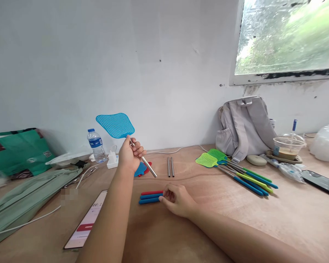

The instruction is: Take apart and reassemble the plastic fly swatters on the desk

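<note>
My left hand (129, 155) is raised over the table, fingers wrapped round the neck of a blue fly swatter (116, 125). Its bare metal rod points down to the right, with no grip on the end. Low on the table, my right hand (179, 201) curls its thumb and fingers at the right ends of several handle grips. One is a red grip (152, 192); nearest me lies a blue grip (149, 200), which the thumb touches. Two metal rods (170, 167) lie side by side beyond that hand. Blue and red swatter heads (140, 169) are partly hidden behind the left hand.
Several fly swatters with grips (244, 175) lie fanned at the right. Behind them are a grey backpack (242, 126) and a drink cup (287, 146). A phone (84, 223), water bottle (95, 145), white adapter (113, 160) and green cloth (30, 195) occupy the left.
</note>
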`<state>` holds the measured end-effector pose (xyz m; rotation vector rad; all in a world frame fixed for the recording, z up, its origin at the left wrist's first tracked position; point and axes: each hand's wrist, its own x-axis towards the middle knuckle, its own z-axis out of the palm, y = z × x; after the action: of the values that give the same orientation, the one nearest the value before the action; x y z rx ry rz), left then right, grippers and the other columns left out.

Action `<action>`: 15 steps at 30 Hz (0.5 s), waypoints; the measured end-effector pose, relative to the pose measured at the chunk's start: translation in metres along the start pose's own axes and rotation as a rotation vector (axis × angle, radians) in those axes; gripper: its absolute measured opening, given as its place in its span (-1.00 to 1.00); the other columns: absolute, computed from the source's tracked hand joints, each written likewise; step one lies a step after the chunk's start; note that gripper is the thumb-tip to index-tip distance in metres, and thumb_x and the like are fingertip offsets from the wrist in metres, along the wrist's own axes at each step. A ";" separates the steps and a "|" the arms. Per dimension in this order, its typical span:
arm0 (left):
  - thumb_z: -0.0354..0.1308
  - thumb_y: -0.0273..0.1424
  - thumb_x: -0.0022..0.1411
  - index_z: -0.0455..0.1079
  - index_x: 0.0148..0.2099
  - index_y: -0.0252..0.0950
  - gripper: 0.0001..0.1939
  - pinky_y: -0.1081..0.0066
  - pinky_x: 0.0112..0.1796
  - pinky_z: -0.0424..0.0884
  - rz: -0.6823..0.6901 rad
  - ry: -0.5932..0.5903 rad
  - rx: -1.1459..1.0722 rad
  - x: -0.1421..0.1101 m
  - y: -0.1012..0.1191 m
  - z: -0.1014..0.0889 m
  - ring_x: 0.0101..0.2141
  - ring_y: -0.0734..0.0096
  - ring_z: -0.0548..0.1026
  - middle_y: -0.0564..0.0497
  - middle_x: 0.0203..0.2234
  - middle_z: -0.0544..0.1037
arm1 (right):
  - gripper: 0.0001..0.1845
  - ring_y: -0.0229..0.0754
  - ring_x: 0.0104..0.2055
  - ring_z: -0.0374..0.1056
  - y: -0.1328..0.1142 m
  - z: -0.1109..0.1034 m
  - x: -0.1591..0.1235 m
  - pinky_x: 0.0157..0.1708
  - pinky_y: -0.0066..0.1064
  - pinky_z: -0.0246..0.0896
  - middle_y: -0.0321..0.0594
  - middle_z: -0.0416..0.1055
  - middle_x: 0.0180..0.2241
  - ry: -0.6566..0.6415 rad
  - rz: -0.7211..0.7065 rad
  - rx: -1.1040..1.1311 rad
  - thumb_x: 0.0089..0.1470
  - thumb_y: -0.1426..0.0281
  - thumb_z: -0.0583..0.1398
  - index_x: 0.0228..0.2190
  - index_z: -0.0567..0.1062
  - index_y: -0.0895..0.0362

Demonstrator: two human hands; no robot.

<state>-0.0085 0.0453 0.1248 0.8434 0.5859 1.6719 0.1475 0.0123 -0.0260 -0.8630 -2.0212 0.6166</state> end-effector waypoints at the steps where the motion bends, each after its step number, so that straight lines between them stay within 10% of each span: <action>1: -0.13 -0.28 0.22 0.07 -0.52 -0.28 -0.71 0.60 -0.72 -0.06 0.010 0.016 -0.009 0.001 -0.006 0.002 -0.83 0.67 -0.04 0.26 -0.83 0.00 | -0.88 -0.34 -0.56 0.16 0.000 -0.001 0.000 -0.55 -0.53 0.04 -0.33 0.26 -0.60 0.030 0.005 0.034 -0.08 0.36 0.14 -0.55 0.33 0.15; 10: -0.07 -0.46 0.17 0.27 -0.43 -0.36 -0.84 0.51 -0.50 0.27 -0.105 0.102 0.140 -0.002 -0.087 0.015 -0.59 0.57 0.36 0.05 -0.61 0.35 | -0.79 -0.36 -0.63 0.05 0.017 -0.011 0.007 -0.61 -0.50 -0.03 -0.41 0.14 -0.66 0.288 0.292 0.628 -0.09 0.24 0.06 -0.57 0.21 0.12; 15: -0.05 -0.51 0.16 0.27 -0.44 -0.37 -0.85 0.59 -0.60 0.12 -0.108 0.064 0.170 -0.008 -0.118 0.014 -0.68 0.69 0.19 0.14 -0.66 0.23 | -0.72 -0.41 -0.69 -0.03 0.024 -0.015 0.011 -0.69 -0.54 -0.13 -0.48 0.10 -0.71 0.289 0.432 0.710 -0.19 0.19 0.15 -0.58 0.21 0.12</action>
<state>0.0750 0.0678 0.0433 0.8662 0.8133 1.5717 0.1636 0.0381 -0.0292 -0.8744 -1.2131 1.2695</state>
